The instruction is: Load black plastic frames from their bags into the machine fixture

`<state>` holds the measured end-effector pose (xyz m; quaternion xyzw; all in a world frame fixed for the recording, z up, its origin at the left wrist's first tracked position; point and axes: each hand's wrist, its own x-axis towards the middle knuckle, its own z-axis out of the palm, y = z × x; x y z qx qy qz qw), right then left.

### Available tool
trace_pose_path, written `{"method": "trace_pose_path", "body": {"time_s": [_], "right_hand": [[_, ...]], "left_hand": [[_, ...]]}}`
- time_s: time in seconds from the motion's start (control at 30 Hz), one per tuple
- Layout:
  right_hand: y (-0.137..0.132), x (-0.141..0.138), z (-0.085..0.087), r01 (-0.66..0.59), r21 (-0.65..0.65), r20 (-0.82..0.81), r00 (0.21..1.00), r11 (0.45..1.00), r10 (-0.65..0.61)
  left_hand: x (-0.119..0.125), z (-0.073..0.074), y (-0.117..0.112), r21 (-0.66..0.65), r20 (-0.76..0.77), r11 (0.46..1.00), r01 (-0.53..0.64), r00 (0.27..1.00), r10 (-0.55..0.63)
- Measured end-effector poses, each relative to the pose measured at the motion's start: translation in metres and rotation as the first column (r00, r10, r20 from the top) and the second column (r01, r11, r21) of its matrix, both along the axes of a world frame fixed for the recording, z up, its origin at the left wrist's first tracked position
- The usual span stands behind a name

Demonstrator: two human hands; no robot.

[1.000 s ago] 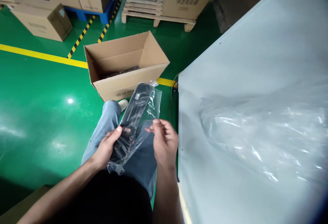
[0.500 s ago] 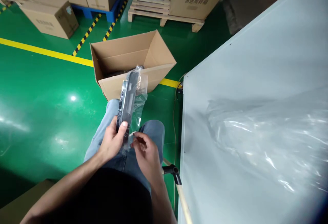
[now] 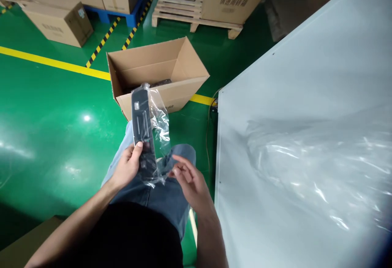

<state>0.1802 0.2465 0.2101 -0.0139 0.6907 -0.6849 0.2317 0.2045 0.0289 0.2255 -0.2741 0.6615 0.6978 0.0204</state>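
My left hand (image 3: 128,166) is closed round the lower left side of a long black plastic part (image 3: 141,115), its thumb on top. The part has rounded ends and small openings, and its kind is not clear. A clear plastic bag (image 3: 161,125) encloses it, with loose film hanging out on the right. At the lower right edge of that film, my right hand (image 3: 191,182) has thumb and fingers drawn together on the bag, while the index finger stretches above. Just beyond the part stands an open cardboard box (image 3: 183,90), with dark wrapped items partly visible inside.
A large pale grey surface (image 3: 245,170) with clear plastic sheeting (image 3: 312,178) fills the right side. Closed cartons (image 3: 58,21), a blue pallet (image 3: 131,18) and a wooden pallet (image 3: 177,8) carrying a carton (image 3: 235,0) stand at the back. Yellow lines (image 3: 55,63) mark the green floor.
The black part has turned from edge-on to show its broad face, and its top has swung left. My right hand has moved right and slightly down, and the bag's loose film spreads wider.
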Motion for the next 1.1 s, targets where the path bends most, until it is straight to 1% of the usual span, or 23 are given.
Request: {"method": "trace_pose_path", "body": {"time_s": [0.07, 0.17, 0.3, 0.37, 0.43, 0.53, 0.6, 0.67, 0.7, 0.73, 0.8, 0.83, 0.87, 0.9, 0.93, 0.97, 1.0, 1.03, 1.07, 1.1], "right_hand": [[-0.01, 0.005, -0.006, 0.075, 0.017, -0.004, 0.997, 0.997, -0.075], [-0.023, 0.014, -0.017, 0.115, 0.02, 0.071, 0.991, 0.993, -0.116], [-0.03, 0.018, -0.025, 0.242, 0.021, 0.171, 0.955, 0.97, -0.242], [-0.032, 0.018, -0.026, 0.266, 0.032, 0.228, 0.937, 0.963, -0.266], [-0.036, 0.018, -0.027, 0.26, 0.041, 0.262, 0.929, 0.965, -0.261], [-0.042, 0.017, -0.029, 0.259, 0.064, 0.226, 0.937, 0.964, -0.267], [-0.043, 0.017, -0.031, 0.267, 0.099, 0.178, 0.943, 0.959, -0.281], [-0.04, 0.016, -0.032, 0.274, 0.121, 0.153, 0.944, 0.954, -0.291], [-0.036, 0.016, -0.031, 0.274, 0.115, 0.154, 0.945, 0.955, -0.289], [-0.032, 0.015, -0.03, 0.262, 0.098, 0.163, 0.947, 0.96, -0.276], [-0.023, 0.015, -0.025, 0.209, 0.048, 0.19, 0.958, 0.977, -0.214], [-0.018, 0.015, -0.023, 0.172, 0.024, 0.196, 0.965, 0.985, -0.173], [-0.013, 0.015, -0.021, 0.127, 0.005, 0.196, 0.973, 0.992, -0.125], [-0.009, 0.014, -0.02, 0.074, -0.009, 0.193, 0.979, 0.997, -0.071], [-0.004, 0.014, -0.021, 0.021, -0.02, 0.188, 0.982, 1.0, -0.017], [0.0, 0.013, -0.022, -0.027, -0.024, 0.179, 0.983, 0.999, 0.03], [0.003, 0.012, -0.024, -0.06, -0.019, 0.161, 0.985, 0.998, 0.062], [0.006, 0.01, -0.026, -0.062, -0.005, 0.127, 0.99, 0.998, 0.063], [0.008, 0.007, -0.027, -0.029, 0.013, 0.074, 0.997, 0.999, 0.028], [0.009, 0.004, -0.026, 0.035, 0.027, 0.004, 0.999, 0.999, -0.035]], "left_hand": [[0.001, 0.0, 0.001, -0.148, -0.087, 0.989, -0.01, 0.996, -0.003], [0.004, -0.002, 0.001, -0.282, -0.132, 0.959, -0.006, 0.991, -0.033], [0.008, -0.009, -0.001, -0.373, -0.162, 0.928, 0.0, 0.985, -0.065], [0.009, -0.012, -0.002, -0.42, -0.209, 0.907, -0.008, 0.974, -0.089], [0.01, -0.017, 0.0, -0.476, -0.258, 0.879, -0.012, 0.958, -0.127], [0.013, -0.022, 0.004, -0.548, -0.316, 0.836, -0.014, 0.929, -0.191], [0.014, -0.023, 0.005, -0.57, -0.339, 0.821, -0.03, 0.919, -0.201], [0.014, -0.022, 0.005, -0.551, -0.319, 0.834, -0.037, 0.933, -0.169], [0.013, -0.02, 0.004, -0.513, -0.288, 0.858, -0.036, 0.948, -0.132], [0.011, -0.019, 0.003, -0.448, -0.24, 0.893, -0.033, 0.967, -0.084], [0.007, -0.016, -0.001, -0.24, -0.109, 0.97, -0.051, 0.994, 0.025], [0.004, -0.014, -0.003, -0.114, -0.046, 0.99, -0.085, 0.996, 0.08], [0.002, -0.013, -0.005, 0.001, 0.006, 0.992, -0.127, 0.992, 0.127], [0.0, -0.012, -0.007, 0.087, 0.042, 0.984, -0.154, 0.988, 0.15], [-0.002, -0.011, -0.009, 0.134, 0.054, 0.979, -0.153, 0.988, 0.147], [-0.002, -0.01, -0.011, 0.139, 0.043, 0.982, -0.124, 0.992, 0.119], [-0.002, -0.008, -0.013, 0.109, 0.019, 0.992, -0.071, 0.997, 0.069], [-0.001, -0.006, -0.014, 0.058, -0.007, 0.998, -0.005, 1.0, 0.006], [0.001, -0.004, -0.015, 0.004, -0.029, 0.998, 0.064, 0.998, -0.064], [0.003, -0.002, -0.015, -0.039, -0.046, 0.991, 0.129, 0.99, -0.131]]}}
